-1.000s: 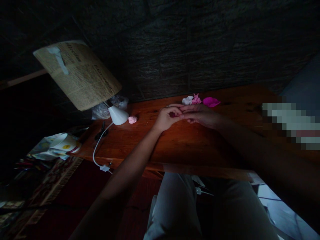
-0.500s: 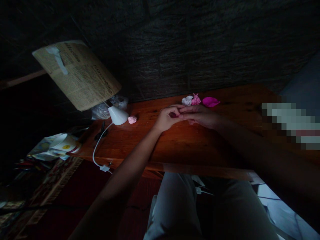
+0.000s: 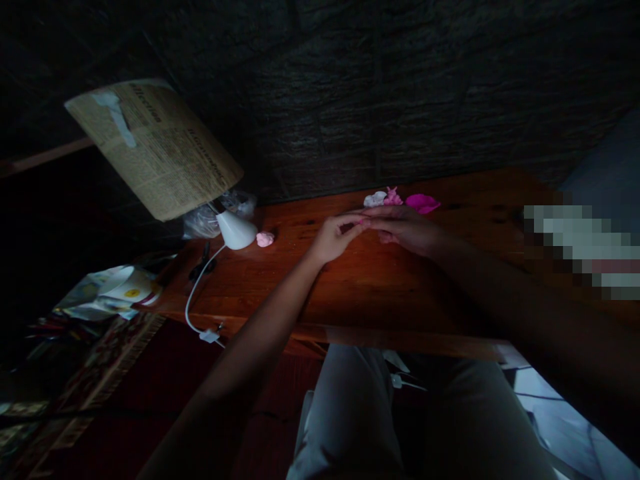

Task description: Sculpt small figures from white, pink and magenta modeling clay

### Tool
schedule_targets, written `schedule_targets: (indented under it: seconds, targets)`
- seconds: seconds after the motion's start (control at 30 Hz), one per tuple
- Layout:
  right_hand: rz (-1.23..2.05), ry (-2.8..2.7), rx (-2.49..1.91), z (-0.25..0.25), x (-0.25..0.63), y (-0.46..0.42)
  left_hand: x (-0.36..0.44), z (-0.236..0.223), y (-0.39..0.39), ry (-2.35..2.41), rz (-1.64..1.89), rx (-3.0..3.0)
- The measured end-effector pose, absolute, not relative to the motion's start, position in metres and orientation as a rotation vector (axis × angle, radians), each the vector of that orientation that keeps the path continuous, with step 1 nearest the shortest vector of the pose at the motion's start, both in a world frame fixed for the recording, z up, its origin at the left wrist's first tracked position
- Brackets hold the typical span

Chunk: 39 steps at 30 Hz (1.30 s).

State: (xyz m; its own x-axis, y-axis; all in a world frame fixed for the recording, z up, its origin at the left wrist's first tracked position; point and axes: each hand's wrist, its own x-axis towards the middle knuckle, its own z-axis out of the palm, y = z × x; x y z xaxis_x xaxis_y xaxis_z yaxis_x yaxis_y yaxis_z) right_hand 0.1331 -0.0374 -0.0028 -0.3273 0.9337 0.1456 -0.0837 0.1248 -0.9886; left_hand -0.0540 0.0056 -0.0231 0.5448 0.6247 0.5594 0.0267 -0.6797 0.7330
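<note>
My left hand [image 3: 334,237] and my right hand [image 3: 407,229] meet over the wooden table, fingertips pressed together. A small bit of bright pink clay-like material [image 3: 361,222] shows between the fingertips; most of it is hidden by them. Just behind the hands lie a crumpled white lump [image 3: 374,199], a knobbly pink lump [image 3: 393,197] and a flat magenta piece [image 3: 423,203]. Further left, a pale pink lump [image 3: 265,239] rests beside the lamp base, apart from both hands.
A lamp with a newspaper-covered shade [image 3: 155,150] and white base [image 3: 236,231] stands on the table [image 3: 360,293] at left, its cord over the front edge. Scissors [image 3: 203,263] lie near the cord. A dark stone-textured wall [image 3: 400,100] rises behind. A white cup [image 3: 131,285] is at far left.
The fingers have shifted slightly against each other, and the gap inside my left hand has narrowed. A bright pink bit now shows between the fingertips. The things on the table have not moved.
</note>
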Motion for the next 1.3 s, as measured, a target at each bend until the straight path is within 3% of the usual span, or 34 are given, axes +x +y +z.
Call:
schedule_targets:
  seconds: [1.3]
  targets:
    - [1.537, -1.173, -0.957, -0.0001, 0.1328, -0.0402, -0.0565, -0.0201, 0.0004, 0.703, 1.185, 2.387]
